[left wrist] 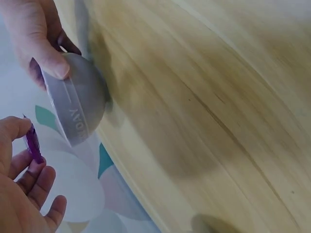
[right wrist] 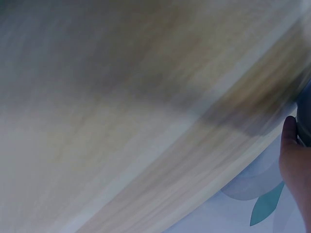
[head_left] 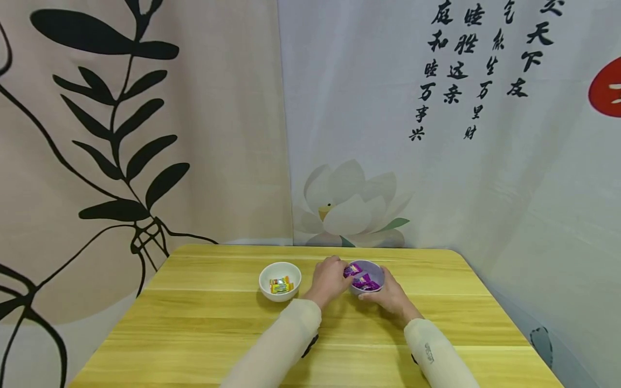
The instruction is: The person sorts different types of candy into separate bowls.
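My left hand (head_left: 331, 279) pinches a purple wrapped candy (left wrist: 32, 143) between thumb and fingers, right at the left rim of a light purple bowl (head_left: 375, 269). More purple candies (head_left: 366, 282) lie inside that bowl. From the right, my right hand (head_left: 392, 298) grips the bowl, its thumb along the outer wall in the left wrist view. Raised lettering shows on the bowl's side there. Only the edge of the bowl and part of the right hand (right wrist: 296, 165) enter the right wrist view.
To the left of my left hand stands a white bowl (head_left: 265, 281) holding yellow wrapped candies (head_left: 281, 286). Both bowls are toward the far side of a wooden table (head_left: 218, 312). Behind its far edge hangs a printed cloth (head_left: 233, 134) with plants and characters.
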The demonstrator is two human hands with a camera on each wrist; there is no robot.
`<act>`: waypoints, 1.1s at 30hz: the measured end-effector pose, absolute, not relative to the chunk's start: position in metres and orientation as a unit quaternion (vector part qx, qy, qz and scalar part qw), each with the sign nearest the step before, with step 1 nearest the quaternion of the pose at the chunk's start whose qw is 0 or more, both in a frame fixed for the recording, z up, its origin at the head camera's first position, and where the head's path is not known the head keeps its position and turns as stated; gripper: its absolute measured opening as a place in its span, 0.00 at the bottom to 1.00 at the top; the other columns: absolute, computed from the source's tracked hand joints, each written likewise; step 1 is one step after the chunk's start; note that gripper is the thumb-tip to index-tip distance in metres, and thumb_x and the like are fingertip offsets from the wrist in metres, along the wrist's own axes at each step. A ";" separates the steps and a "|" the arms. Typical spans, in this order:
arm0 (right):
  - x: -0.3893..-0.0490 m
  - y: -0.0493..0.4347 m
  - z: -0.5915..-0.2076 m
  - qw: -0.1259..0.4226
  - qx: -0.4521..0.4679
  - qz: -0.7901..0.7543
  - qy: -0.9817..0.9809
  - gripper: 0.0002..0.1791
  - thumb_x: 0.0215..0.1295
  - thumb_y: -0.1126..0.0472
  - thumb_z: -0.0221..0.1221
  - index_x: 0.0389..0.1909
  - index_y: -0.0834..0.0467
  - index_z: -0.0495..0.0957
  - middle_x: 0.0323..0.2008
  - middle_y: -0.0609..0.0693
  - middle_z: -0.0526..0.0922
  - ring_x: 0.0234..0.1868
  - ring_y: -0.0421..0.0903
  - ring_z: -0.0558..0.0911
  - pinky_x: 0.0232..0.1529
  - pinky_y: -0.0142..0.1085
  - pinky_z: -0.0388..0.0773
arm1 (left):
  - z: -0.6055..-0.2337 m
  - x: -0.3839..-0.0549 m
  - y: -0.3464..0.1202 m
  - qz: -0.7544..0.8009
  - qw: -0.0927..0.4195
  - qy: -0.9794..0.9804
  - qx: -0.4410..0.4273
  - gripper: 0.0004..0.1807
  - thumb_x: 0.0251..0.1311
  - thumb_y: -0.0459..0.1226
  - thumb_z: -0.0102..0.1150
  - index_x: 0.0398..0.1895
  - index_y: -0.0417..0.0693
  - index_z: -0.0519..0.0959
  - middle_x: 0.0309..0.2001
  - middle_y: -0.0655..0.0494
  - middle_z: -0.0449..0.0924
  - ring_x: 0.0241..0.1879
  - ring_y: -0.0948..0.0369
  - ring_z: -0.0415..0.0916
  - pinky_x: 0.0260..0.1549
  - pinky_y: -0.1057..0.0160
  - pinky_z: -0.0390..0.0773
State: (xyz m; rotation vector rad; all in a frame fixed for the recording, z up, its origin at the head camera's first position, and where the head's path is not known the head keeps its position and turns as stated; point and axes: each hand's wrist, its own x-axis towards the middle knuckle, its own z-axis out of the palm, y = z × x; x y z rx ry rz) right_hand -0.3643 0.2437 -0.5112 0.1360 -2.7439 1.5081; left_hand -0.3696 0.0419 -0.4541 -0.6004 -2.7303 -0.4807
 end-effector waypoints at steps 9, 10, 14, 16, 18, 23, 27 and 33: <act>-0.367 0.242 -0.514 0.014 0.054 0.482 -0.874 0.61 0.45 0.48 0.78 0.73 0.61 0.51 0.66 0.62 0.67 0.64 0.59 0.69 0.67 0.57 0.61 | -0.454 -0.371 0.055 -0.149 0.149 -0.957 -0.202 0.16 0.59 0.49 0.67 0.43 0.49 0.87 0.39 0.57 0.81 0.39 0.58 0.77 0.44 0.54 0.75; -0.367 0.242 -0.513 0.015 0.054 0.481 -0.875 0.61 0.45 0.48 0.78 0.73 0.61 0.51 0.65 0.62 0.68 0.64 0.59 0.69 0.67 0.56 0.62 | -0.454 -0.372 0.056 -0.148 0.146 -0.958 -0.199 0.16 0.59 0.49 0.67 0.44 0.50 0.87 0.39 0.57 0.81 0.39 0.58 0.77 0.44 0.54 0.75; -0.368 0.240 -0.515 0.020 0.063 0.477 -0.877 0.60 0.44 0.49 0.79 0.72 0.62 0.53 0.65 0.62 0.68 0.63 0.58 0.70 0.66 0.56 0.63 | -0.455 -0.372 0.061 -0.149 0.133 -0.961 -0.193 0.17 0.60 0.50 0.67 0.45 0.50 0.87 0.40 0.57 0.80 0.41 0.58 0.76 0.45 0.53 0.75; -0.369 0.240 -0.516 0.022 0.067 0.476 -0.877 0.59 0.44 0.49 0.79 0.71 0.62 0.54 0.64 0.62 0.69 0.63 0.58 0.71 0.66 0.55 0.64 | -0.454 -0.371 0.064 -0.150 0.128 -0.961 -0.193 0.17 0.60 0.50 0.66 0.46 0.50 0.86 0.41 0.56 0.80 0.42 0.58 0.76 0.46 0.53 0.75; -0.370 0.239 -0.516 0.026 0.076 0.477 -0.875 0.57 0.44 0.50 0.79 0.70 0.63 0.55 0.63 0.63 0.69 0.62 0.58 0.71 0.65 0.54 0.64 | -0.453 -0.370 0.066 -0.152 0.125 -0.961 -0.194 0.17 0.61 0.50 0.66 0.46 0.50 0.86 0.42 0.56 0.80 0.42 0.58 0.76 0.47 0.53 0.75; -0.369 0.237 -0.517 0.031 0.088 0.475 -0.875 0.57 0.44 0.50 0.79 0.70 0.63 0.55 0.61 0.62 0.71 0.60 0.58 0.73 0.64 0.54 0.67 | -0.452 -0.366 0.070 -0.157 0.104 -0.962 -0.195 0.22 0.61 0.54 0.66 0.51 0.51 0.84 0.44 0.55 0.79 0.44 0.57 0.77 0.50 0.52 0.74; -0.369 0.236 -0.517 0.031 0.085 0.468 -0.879 0.60 0.44 0.49 0.79 0.72 0.65 0.53 0.61 0.61 0.71 0.60 0.58 0.73 0.64 0.55 0.67 | -0.451 -0.364 0.069 -0.168 0.077 -0.963 -0.194 0.28 0.64 0.57 0.60 0.59 0.51 0.79 0.53 0.51 0.78 0.52 0.52 0.76 0.56 0.49 0.71; -0.368 0.238 -0.514 0.026 0.074 0.459 -0.885 0.62 0.45 0.49 0.78 0.73 0.65 0.50 0.64 0.65 0.68 0.63 0.61 0.70 0.65 0.57 0.63 | -0.448 -0.370 0.057 -0.157 0.089 -0.965 -0.191 0.27 0.69 0.56 0.53 0.63 0.50 0.77 0.58 0.50 0.77 0.57 0.52 0.74 0.58 0.48 0.71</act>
